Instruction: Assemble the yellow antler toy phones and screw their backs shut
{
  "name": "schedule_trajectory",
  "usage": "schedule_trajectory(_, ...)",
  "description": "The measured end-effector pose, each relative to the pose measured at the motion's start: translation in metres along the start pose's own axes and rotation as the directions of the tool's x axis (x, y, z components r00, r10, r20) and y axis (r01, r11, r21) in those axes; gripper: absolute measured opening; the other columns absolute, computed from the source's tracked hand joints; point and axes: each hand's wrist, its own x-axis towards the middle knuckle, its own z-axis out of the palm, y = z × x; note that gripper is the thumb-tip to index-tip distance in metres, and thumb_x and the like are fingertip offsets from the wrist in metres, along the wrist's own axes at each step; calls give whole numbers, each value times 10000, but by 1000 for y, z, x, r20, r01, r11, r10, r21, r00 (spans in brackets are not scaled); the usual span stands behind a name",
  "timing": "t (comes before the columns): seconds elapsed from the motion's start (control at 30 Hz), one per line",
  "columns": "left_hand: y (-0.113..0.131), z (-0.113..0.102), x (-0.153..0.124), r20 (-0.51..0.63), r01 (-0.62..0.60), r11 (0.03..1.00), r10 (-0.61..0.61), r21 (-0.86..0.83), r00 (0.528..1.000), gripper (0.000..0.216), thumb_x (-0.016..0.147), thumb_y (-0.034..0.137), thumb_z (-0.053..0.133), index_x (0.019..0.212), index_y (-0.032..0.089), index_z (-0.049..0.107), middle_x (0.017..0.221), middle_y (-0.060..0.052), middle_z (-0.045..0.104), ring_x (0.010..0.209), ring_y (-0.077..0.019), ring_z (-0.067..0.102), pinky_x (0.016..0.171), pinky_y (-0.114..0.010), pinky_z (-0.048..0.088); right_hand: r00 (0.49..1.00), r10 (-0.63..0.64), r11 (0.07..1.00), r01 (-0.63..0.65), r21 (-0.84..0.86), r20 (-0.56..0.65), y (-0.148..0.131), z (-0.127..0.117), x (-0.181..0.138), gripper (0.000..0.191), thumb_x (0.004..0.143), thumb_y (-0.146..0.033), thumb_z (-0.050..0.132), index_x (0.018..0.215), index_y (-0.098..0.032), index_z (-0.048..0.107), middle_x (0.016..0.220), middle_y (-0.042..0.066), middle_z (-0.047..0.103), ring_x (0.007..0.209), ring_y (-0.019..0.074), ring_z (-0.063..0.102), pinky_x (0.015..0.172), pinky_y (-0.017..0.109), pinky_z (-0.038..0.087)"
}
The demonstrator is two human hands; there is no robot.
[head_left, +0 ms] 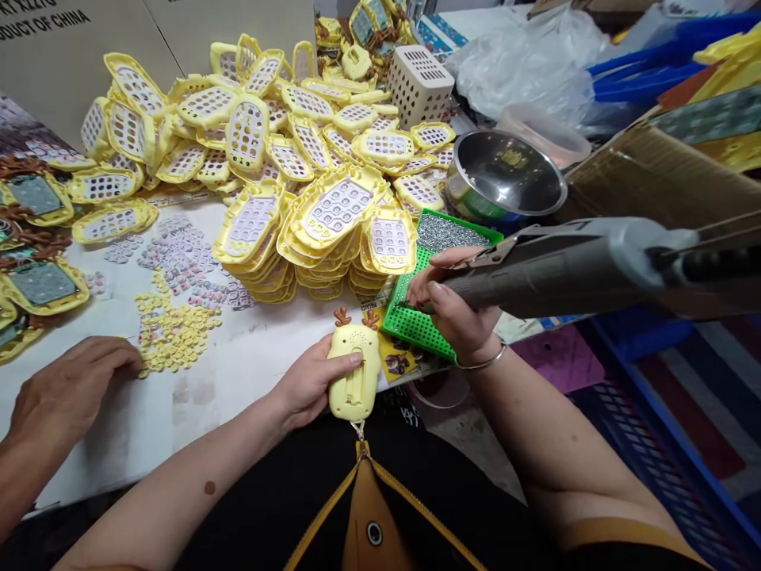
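Note:
My left hand (309, 381) grips a small yellow toy phone with brown antlers (355, 366), back side up, at the table's near edge. My right hand (455, 305) is wrapped around the grey electric screwdriver (571, 266), whose tip rests on the green screw tray (416, 321). A silver bangle circles my right wrist. A pile of small screws (449, 232) lies at the tray's far end. Another person's hand (68, 388) rests on the table at the left, touching a heap of small yellow buttons (172, 333).
A big pile of yellow phone front shells (285, 151) covers the table's middle and back. Beyond the tray stand a steel bowl (505, 174) and a white perforated box (419, 83). Assembled pieces lie at far left (39, 281). A blue crate (671, 444) sits at the right.

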Motion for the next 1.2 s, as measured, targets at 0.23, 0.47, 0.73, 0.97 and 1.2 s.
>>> schedule_trajectory(0.23,-1,-2,-1,6,0,1000,0,6,1000,540,702,221,778,1187,148,552,905,-91,720,757,-204,682,717,-335,546,999,-13,1000,13,9,38,3,0,-1,217,842,-386,660,1025,-312,570,606,-63,522,497,146,546,518,326,489)
schedule_trajectory(0.47,-3,0,-2,-5,-13,1000,13,26,1000,490,666,242,806,1097,137,598,871,-86,723,739,-202,675,702,-331,537,998,-62,994,63,91,-16,-22,8,2,186,836,-344,667,1002,-306,593,588,-64,535,484,132,536,493,304,485)
schedule_trajectory(0.73,-7,4,-2,0,-88,996,88,20,996,466,645,248,830,1052,138,632,898,-72,718,770,-182,660,720,-294,507,993,-79,931,42,363,88,-70,43,-9,163,840,-311,647,993,-287,596,574,-59,523,464,133,533,471,307,495)
schedule_trajectory(0.97,-10,2,-2,2,-125,992,125,32,992,434,633,265,829,995,146,622,841,-35,685,739,-157,618,701,-277,464,981,-44,940,-24,341,191,-57,56,-16,215,863,-332,623,1064,-300,551,615,-57,539,506,143,551,519,317,505)
schedule_trajectory(1.2,-12,1,0,12,-142,990,142,24,990,431,628,286,831,994,142,653,888,-51,685,802,-184,614,776,-311,436,939,-10,954,-94,285,345,-38,61,-12,148,828,-297,652,927,-285,542,622,-64,543,512,136,533,504,313,473)
